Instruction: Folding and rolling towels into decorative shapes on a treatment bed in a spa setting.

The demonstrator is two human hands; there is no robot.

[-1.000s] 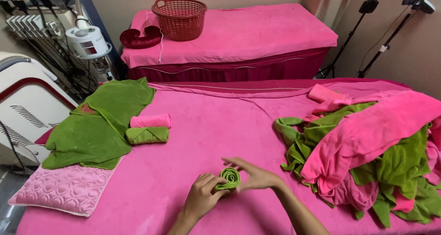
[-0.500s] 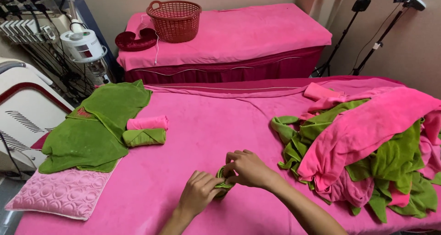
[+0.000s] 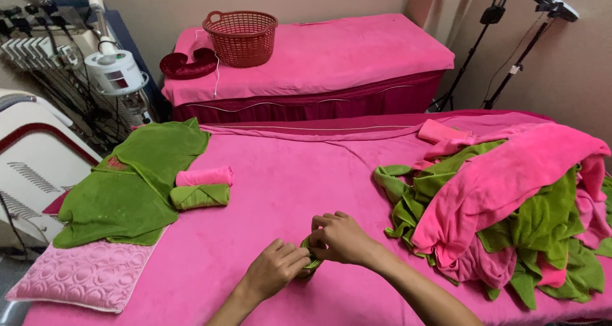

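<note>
Both my hands meet over a small rolled green towel [image 3: 310, 260] near the front of the pink massage bed [image 3: 306, 173]. My left hand [image 3: 275, 270] grips the roll from the left. My right hand [image 3: 341, 238] covers it from above and the right, fingers curled on it. Most of the roll is hidden under my fingers. Two finished rolls lie to the left: a pink rolled towel [image 3: 204, 176] and a green rolled towel [image 3: 199, 196] side by side.
A flat green towel [image 3: 127, 185] and a quilted pink cushion [image 3: 83, 275] lie at the left. A heap of pink and green towels [image 3: 510, 198] fills the right. Behind stands a second pink bed [image 3: 331, 51] with a red basket [image 3: 242, 37]. Machines stand at left.
My right hand has closed over the green roll, which showed its spiral end a second ago. The view has shifted slightly downward.
</note>
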